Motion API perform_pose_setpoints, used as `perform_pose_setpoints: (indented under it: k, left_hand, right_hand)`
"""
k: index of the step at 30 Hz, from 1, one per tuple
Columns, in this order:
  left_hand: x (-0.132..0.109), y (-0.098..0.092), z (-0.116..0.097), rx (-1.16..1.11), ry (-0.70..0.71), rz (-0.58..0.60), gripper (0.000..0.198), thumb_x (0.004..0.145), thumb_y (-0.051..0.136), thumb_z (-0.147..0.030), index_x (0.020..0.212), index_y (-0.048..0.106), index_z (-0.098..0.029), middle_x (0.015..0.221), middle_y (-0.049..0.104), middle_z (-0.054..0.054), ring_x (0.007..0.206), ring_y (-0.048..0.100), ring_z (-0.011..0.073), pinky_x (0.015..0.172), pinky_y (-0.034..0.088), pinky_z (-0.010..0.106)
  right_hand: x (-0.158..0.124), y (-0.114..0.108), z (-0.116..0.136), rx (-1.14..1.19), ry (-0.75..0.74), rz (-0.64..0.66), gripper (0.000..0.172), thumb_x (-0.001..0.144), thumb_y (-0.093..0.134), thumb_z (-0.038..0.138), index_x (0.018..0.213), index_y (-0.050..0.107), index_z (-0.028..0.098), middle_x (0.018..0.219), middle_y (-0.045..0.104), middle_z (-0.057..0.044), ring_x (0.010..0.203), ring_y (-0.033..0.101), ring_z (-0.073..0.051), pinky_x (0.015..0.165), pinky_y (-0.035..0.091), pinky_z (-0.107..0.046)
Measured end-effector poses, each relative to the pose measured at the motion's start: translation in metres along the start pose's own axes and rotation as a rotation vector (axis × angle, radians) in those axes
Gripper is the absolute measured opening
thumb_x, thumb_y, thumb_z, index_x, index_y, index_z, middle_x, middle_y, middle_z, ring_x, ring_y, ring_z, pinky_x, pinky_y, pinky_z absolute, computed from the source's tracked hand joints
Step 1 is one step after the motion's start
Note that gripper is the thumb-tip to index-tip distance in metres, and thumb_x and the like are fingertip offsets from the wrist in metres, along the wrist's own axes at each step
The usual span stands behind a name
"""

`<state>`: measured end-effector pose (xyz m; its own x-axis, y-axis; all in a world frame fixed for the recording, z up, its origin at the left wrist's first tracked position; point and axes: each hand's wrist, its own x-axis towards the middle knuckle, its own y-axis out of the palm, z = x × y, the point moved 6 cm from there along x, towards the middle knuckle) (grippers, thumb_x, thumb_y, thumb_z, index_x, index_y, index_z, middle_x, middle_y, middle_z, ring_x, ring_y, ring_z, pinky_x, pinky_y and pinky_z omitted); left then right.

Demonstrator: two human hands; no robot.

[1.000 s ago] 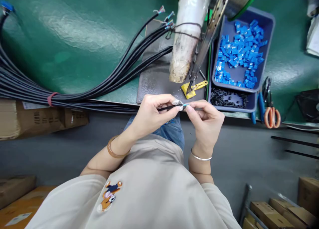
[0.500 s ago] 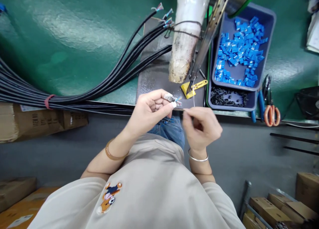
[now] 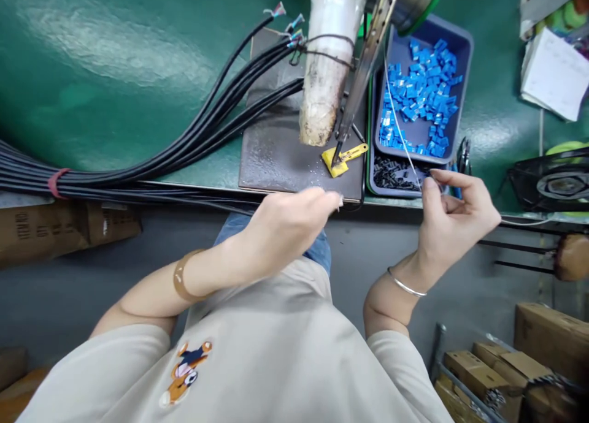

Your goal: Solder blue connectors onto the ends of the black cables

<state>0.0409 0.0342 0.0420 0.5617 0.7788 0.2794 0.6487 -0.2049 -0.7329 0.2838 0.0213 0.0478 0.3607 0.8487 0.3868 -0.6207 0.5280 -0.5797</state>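
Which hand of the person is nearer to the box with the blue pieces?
Right. The right hand is just below the box in the picture, pinching a white wire; the left hand is farther away, lower and to its left.

Beige short-sleeved shirt (image 3: 276, 349) was worn, brown-and-white cartoon animal (image 3: 184, 374) in dark blue stitched on front; brown bracelet (image 3: 181, 277) was spotted left, slim silver bangle (image 3: 407, 285) right, blue denim (image 3: 230, 228) glimpsed below!

– Where does the head camera look from?
– The wearer's head, facing forward and steeply down: beige T-shirt (image 3: 285, 343) close at bottom centre, green workbench (image 3: 115, 104) farther off across the top.
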Motion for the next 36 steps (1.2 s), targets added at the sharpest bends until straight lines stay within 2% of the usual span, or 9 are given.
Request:
perform_pose_setpoints:
  k: [1, 3, 6, 10, 16, 22, 25, 29, 36]
  left_hand:
    - [-0.002, 0.0, 0.008, -0.137, -0.063, -0.132, 0.013, 0.088, 0.054, -0.013, 0.087, 0.067, -0.014, 0.073, 0.068, 0.002, 0.06, 0.058, 0.0094, 0.057, 0.044, 0.021]
    - [-0.005, 0.009, 0.031, -0.455, -0.235, -0.233, 0.006, 0.083, 0.063, -0.015, 0.085, 0.068, -0.013, 0.066, 0.064, -0.001, 0.055, 0.053, 0.006, 0.053, 0.041, 0.017]
    - [-0.005, 0.021, 0.052, -0.837, -0.409, -0.238, 0.007, 0.077, 0.069, -0.016, 0.081, 0.067, -0.012, 0.067, 0.064, -0.001, 0.056, 0.053, 0.0043, 0.051, 0.042, 0.015]
    - [-0.001, 0.02, 0.054, -1.042, -0.457, -0.217, 0.007, 0.074, 0.071, -0.015, 0.076, 0.066, -0.011, 0.063, 0.059, -0.002, 0.053, 0.048, 0.0022, 0.048, 0.039, 0.012]
    - [0.001, 0.02, 0.053, -1.054, -0.481, -0.187, 0.009, 0.074, 0.072, -0.018, 0.076, 0.066, -0.012, 0.062, 0.057, -0.002, 0.051, 0.043, 0.0023, 0.046, 0.035, 0.014]
    - [0.002, 0.022, 0.057, -1.048, -0.46, -0.187, 0.009, 0.078, 0.07, -0.021, 0.078, 0.066, -0.013, 0.064, 0.055, -0.002, 0.054, 0.043, 0.0033, 0.048, 0.035, 0.015]
    - [0.003, 0.022, 0.056, -1.037, -0.456, -0.186, 0.011, 0.079, 0.069, -0.021, 0.074, 0.064, -0.013, 0.061, 0.052, -0.002, 0.052, 0.041, 0.0032, 0.047, 0.032, 0.015]
    - [0.005, 0.023, 0.054, -1.057, -0.457, -0.181, 0.011, 0.078, 0.067, -0.019, 0.07, 0.061, -0.013, 0.058, 0.049, -0.003, 0.05, 0.039, 0.0029, 0.045, 0.03, 0.016]
    - [0.002, 0.022, 0.054, -0.989, -0.461, -0.181, 0.01, 0.078, 0.067, -0.019, 0.071, 0.061, -0.015, 0.058, 0.047, -0.003, 0.05, 0.039, 0.0041, 0.045, 0.032, 0.017]
  right_hand:
    - [-0.004, 0.003, 0.005, 0.019, 0.012, -0.065, 0.012, 0.082, 0.071, 0.027, 0.093, 0.072, 0.021, 0.089, 0.069, -0.002, 0.048, 0.041, -0.005, 0.045, 0.022, -0.026]
    - [-0.015, 0.017, 0.018, 0.119, 0.027, -0.058, 0.01, 0.078, 0.075, 0.025, 0.087, 0.073, 0.022, 0.079, 0.068, 0.001, 0.045, 0.042, -0.003, 0.044, 0.022, -0.025]
    - [-0.032, 0.043, 0.039, 0.269, -0.004, 0.061, 0.007, 0.077, 0.076, 0.021, 0.084, 0.074, 0.025, 0.078, 0.069, 0.002, 0.054, 0.056, -0.007, 0.045, 0.031, -0.024]
    - [-0.045, 0.061, 0.06, 0.315, -0.163, 0.078, 0.016, 0.082, 0.069, 0.013, 0.091, 0.072, 0.026, 0.088, 0.075, 0.0, 0.07, 0.069, -0.012, 0.047, 0.041, -0.024]
    - [-0.053, 0.072, 0.075, 0.253, -0.394, 0.137, 0.026, 0.083, 0.066, 0.008, 0.101, 0.069, 0.027, 0.102, 0.077, 0.0, 0.083, 0.075, -0.016, 0.049, 0.052, -0.023]
    - [-0.054, 0.072, 0.075, 0.214, -0.453, 0.126, 0.027, 0.081, 0.067, 0.006, 0.1, 0.069, 0.026, 0.099, 0.077, 0.002, 0.083, 0.075, -0.014, 0.07, 0.062, -0.025]
    - [-0.051, 0.072, 0.073, 0.269, -0.394, 0.125, 0.025, 0.082, 0.066, 0.006, 0.097, 0.07, 0.025, 0.095, 0.077, 0.002, 0.084, 0.074, -0.014, 0.068, 0.06, -0.025]
    - [-0.044, 0.072, 0.063, 0.366, -0.213, 0.063, 0.017, 0.082, 0.068, 0.01, 0.09, 0.072, 0.024, 0.089, 0.074, 0.0, 0.084, 0.071, -0.013, 0.065, 0.056, -0.025]
    - [-0.048, 0.086, 0.052, 0.415, 0.038, 0.185, 0.015, 0.085, 0.068, 0.024, 0.099, 0.072, 0.026, 0.091, 0.073, 0.0, 0.073, 0.069, -0.012, 0.056, 0.053, -0.026]
